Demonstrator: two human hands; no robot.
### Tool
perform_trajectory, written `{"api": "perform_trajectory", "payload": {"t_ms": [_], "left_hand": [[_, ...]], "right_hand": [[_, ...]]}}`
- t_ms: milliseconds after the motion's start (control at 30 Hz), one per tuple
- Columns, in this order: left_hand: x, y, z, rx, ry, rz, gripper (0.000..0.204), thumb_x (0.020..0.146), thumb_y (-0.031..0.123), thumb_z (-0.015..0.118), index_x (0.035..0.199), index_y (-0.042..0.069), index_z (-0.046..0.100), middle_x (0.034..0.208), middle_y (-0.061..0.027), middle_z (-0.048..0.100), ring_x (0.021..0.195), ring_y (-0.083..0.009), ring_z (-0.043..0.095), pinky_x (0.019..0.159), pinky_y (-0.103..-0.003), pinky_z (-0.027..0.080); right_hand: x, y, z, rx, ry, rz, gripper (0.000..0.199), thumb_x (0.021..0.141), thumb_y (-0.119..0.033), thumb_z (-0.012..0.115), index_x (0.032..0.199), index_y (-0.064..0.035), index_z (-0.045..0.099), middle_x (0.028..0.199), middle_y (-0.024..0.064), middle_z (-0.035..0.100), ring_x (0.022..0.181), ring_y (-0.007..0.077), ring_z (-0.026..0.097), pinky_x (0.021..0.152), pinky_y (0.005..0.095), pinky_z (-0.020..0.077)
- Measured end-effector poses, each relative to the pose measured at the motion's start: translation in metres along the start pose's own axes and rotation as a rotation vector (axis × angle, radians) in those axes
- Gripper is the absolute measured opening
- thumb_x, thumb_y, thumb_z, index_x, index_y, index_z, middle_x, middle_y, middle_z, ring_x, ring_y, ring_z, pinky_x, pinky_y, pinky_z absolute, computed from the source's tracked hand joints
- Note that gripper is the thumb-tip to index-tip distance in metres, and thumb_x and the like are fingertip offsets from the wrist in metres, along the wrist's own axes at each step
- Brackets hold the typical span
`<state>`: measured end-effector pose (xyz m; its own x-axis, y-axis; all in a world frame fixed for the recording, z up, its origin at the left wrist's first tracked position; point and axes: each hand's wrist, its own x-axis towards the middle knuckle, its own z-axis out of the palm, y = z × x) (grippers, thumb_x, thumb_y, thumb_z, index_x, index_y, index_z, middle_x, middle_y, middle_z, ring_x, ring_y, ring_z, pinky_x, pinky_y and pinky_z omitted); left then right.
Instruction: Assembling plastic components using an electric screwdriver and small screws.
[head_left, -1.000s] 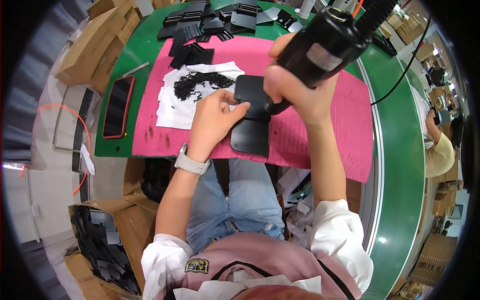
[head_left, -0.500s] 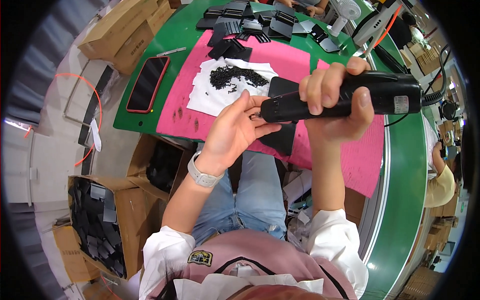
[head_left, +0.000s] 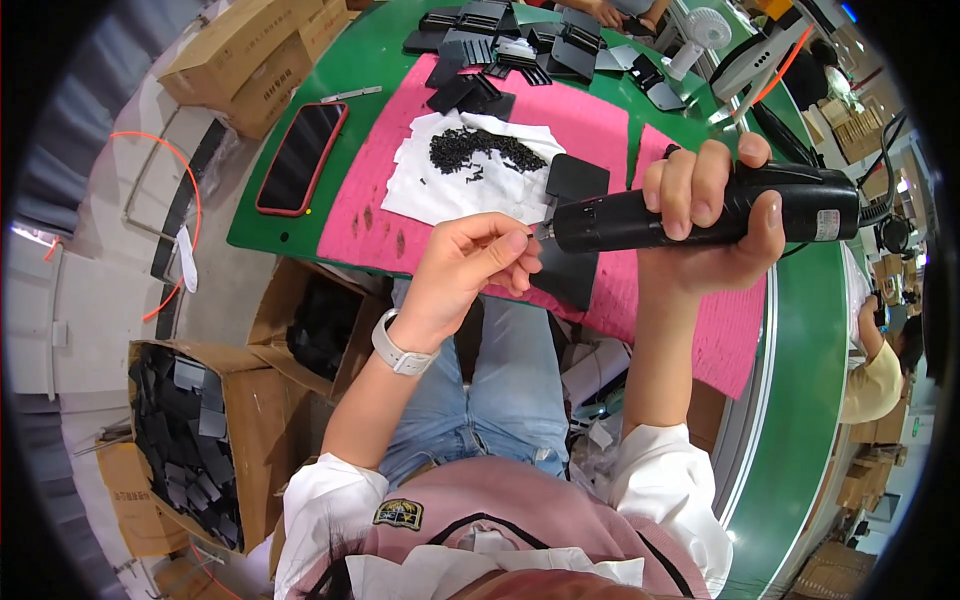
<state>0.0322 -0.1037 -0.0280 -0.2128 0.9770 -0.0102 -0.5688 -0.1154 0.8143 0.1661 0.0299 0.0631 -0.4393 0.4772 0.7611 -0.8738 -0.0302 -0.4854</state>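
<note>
My right hand (head_left: 712, 215) is wrapped round a black electric screwdriver (head_left: 610, 222), held sideways over the table with its tip toward the left. At that tip, my left hand (head_left: 478, 265) has thumb and fingers pinched together. Whatever is between them is too small to make out. Beneath lies a white cloth (head_left: 415, 185) with a heap of tiny black screw-like pieces (head_left: 465, 150). Behind and below the screwdriver, flat black plates (head_left: 578, 178) rest on the pink mat (head_left: 350, 232).
A red-rimmed phone (head_left: 302, 160) lies at the left of the green table (head_left: 250, 236). Several black brackets (head_left: 485, 20) are piled at the back, near a small white fan (head_left: 705, 30) and another person's hands (head_left: 608, 14). Cartons (head_left: 265, 430) of black parts stand at lower left.
The screwdriver has shifted right and slightly down in my right hand, baring its metal tip. My left hand's fingers have gone from spread out to pinched together at that tip.
</note>
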Motion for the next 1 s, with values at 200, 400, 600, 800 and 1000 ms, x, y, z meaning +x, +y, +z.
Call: {"api": "perform_trajectory", "payload": {"t_ms": [200,400,600,800,1000], "left_hand": [[-0.001,0.002,0.001,0.176,-0.014,0.076,0.015,0.086,0.009,0.066,0.096,-0.002,0.064,0.082,-0.0092,0.067,0.065,-0.0109,0.063,0.059,-0.023,0.053],[0.0,0.003,0.01,0.108,-0.042,-0.01,0.02,0.082,0.009,0.07,0.098,-0.004,0.064,0.081,-0.0087,0.067,0.063,-0.0106,0.062,0.058,-0.022,0.052],[0.033,0.0,0.017,1.009,0.278,0.367,0.041,0.08,0.026,0.071,0.103,-0.007,0.062,0.073,-0.0122,0.066,0.058,-0.0178,0.063,0.053,-0.029,0.047],[0.061,-0.004,0.007,1.205,0.08,0.19,0.035,0.085,0.025,0.058,0.104,-0.005,0.061,0.062,-0.0137,0.062,0.057,-0.0283,0.063,0.055,-0.036,0.047],[0.064,-0.005,0.006,0.835,0.017,-0.005,0.028,0.086,0.016,0.057,0.105,-0.005,0.057,0.057,-0.0085,0.06,0.042,-0.0158,0.056,0.045,-0.029,0.042]], "right_hand": [[-0.001,-0.002,0.002,0.013,-0.029,0.092,0.034,0.089,-0.033,0.048,0.111,-0.0067,0.047,0.063,0.0004,0.043,0.049,0.0122,0.042,0.057,0.0304,0.0367],[0.007,-0.008,-0.004,0.06,0.047,0.141,0.031,0.09,-0.029,0.046,0.11,-0.006,0.048,0.062,0.0006,0.042,0.048,0.0125,0.042,0.055,0.0296,0.0364],[0.024,-0.003,-0.022,-0.37,0.022,0.102,0.023,0.085,-0.013,0.051,0.105,-0.0005,0.049,0.059,0.0071,0.046,0.046,0.0159,0.042,0.048,0.03,0.0372],[0.021,0.012,-0.023,-0.442,0.05,0.15,0.021,0.083,-0.007,0.053,0.102,0.0011,0.049,0.058,0.009,0.046,0.044,0.0154,0.042,0.043,0.0274,0.037],[0.023,0.019,-0.02,-0.549,0.044,0.177,0.018,0.082,-0.007,0.055,0.095,0.0015,0.047,0.055,0.0067,0.044,0.041,0.0137,0.041,0.041,0.0263,0.0357]]}}
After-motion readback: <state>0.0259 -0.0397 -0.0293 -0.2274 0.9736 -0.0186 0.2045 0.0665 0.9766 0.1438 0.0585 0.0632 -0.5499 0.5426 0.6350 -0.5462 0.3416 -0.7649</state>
